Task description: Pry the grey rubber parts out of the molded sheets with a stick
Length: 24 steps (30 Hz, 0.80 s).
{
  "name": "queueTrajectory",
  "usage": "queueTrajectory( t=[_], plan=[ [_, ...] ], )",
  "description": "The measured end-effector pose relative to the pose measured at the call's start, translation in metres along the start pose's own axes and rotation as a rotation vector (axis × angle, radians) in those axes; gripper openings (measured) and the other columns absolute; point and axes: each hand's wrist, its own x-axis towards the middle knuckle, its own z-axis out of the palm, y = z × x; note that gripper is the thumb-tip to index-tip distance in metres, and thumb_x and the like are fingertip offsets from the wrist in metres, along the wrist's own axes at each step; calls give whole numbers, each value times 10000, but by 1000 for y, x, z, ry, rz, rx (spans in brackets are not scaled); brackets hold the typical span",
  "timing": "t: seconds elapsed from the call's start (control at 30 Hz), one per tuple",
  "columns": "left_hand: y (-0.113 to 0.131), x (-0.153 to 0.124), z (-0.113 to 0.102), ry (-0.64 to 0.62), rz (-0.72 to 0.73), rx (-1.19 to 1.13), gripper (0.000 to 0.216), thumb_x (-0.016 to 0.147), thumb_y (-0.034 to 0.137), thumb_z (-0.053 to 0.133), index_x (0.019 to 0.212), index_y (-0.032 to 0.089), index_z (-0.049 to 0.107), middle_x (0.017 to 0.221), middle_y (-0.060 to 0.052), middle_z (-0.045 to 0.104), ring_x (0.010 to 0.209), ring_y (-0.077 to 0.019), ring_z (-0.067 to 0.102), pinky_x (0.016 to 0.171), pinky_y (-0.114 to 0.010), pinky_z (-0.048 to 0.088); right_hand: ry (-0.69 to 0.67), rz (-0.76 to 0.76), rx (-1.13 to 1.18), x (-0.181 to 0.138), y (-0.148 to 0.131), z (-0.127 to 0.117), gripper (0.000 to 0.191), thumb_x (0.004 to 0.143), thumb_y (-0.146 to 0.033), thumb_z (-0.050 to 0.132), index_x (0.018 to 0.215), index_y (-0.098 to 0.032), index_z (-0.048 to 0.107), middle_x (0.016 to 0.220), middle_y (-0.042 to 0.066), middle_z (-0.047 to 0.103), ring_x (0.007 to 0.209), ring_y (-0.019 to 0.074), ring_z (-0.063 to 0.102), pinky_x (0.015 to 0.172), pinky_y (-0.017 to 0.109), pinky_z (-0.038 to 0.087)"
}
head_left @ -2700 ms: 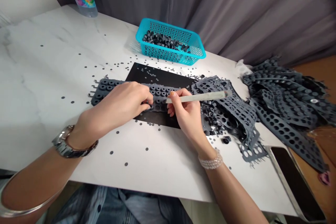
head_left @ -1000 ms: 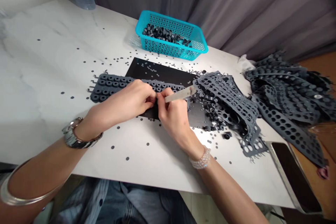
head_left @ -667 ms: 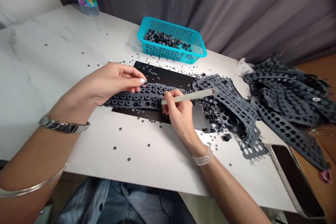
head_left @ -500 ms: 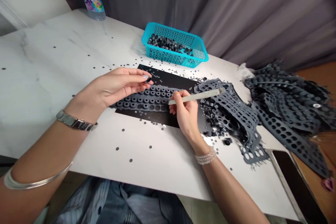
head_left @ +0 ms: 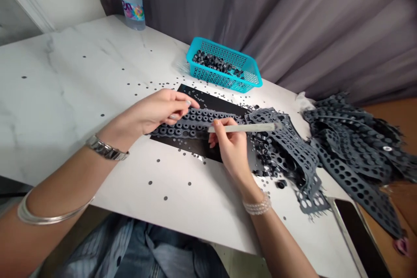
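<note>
My right hand (head_left: 230, 139) is closed round a slim pale stick-like tool (head_left: 254, 127), which lies nearly level and points right; I cannot tell its exact kind. Just above the left part of a grey rubber strip (head_left: 169, 136) is my left hand (head_left: 163, 110). Its index finger stretches forward, the thumb sits close by, and the other fingers curl; no piece shows in it. Rows of small black ring-shaped pieces (head_left: 193, 133) sit in the strip. Part of the strip is hidden by my hands. Under it lies a black board (head_left: 208, 151).
A turquoise basket (head_left: 224, 81) holds many black pieces. Perforated rubber sheets (head_left: 286, 139) and loose pieces (head_left: 267, 156) lie right of the board, with a bigger pile (head_left: 355, 130) beyond. A phone (head_left: 361, 234) is at front right, a water bottle (head_left: 132, 2) at back left. Small dark discs (head_left: 189, 183) are scattered.
The small black piece at my left fingertips is no longer visible there, and that index finger now reaches forward. My right hand keeps the pale tool, now tilted flatter. The view has shifted slightly.
</note>
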Motion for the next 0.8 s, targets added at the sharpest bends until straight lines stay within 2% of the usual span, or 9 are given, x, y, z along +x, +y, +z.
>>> queueTrajectory(
  t=[0.07,0.13,0.27,0.4,0.53,0.7,0.8],
  plan=[
    [-3,-5,5,-33,83,351,171,794,322,584,852,221,710,532,31,465,427,-76,328,416,-262,204,-52,5,-42,-1,3,4,287,912,-468,534,777,-215,526,595,-35,552,511,109,534,494,225,440],
    [-7,-8,11,-31,169,632,165,769,338,601,811,239,726,518,39,505,434,-87,365,440,-262,242,-74,-11,-98,0,6,5,295,922,-466,517,768,-215,527,599,-30,557,515,111,535,506,230,435],
    [-13,-9,22,-11,313,904,158,759,244,577,786,225,731,657,6,653,578,-132,537,560,-271,348,-97,-50,-182,2,9,7,303,926,-459,505,746,-216,520,622,-19,573,545,120,547,533,239,435],
    [-13,-11,28,17,339,955,177,766,191,546,759,224,720,700,-17,689,687,-175,610,624,-289,374,-114,-75,-233,3,8,9,304,933,-434,496,722,-216,513,623,-16,560,552,120,529,531,240,411],
    [-14,-15,29,64,342,932,133,764,222,584,746,240,714,691,-17,690,683,-190,613,619,-294,379,-115,-94,-268,3,6,9,295,936,-419,492,725,-215,519,618,-16,544,550,118,502,522,239,382],
    [-15,-16,29,63,337,944,115,769,251,598,761,241,713,668,-16,678,659,-189,603,619,-293,397,-117,-159,-321,1,2,11,269,948,-371,468,733,-215,516,653,-8,550,570,119,493,531,244,359],
    [-14,-15,32,49,345,927,143,781,247,577,732,223,709,655,-27,664,662,-184,601,630,-290,405,-90,-210,-416,-2,-1,17,249,955,-307,440,724,-218,473,637,-22,506,531,107,432,521,252,311]
  ],
)
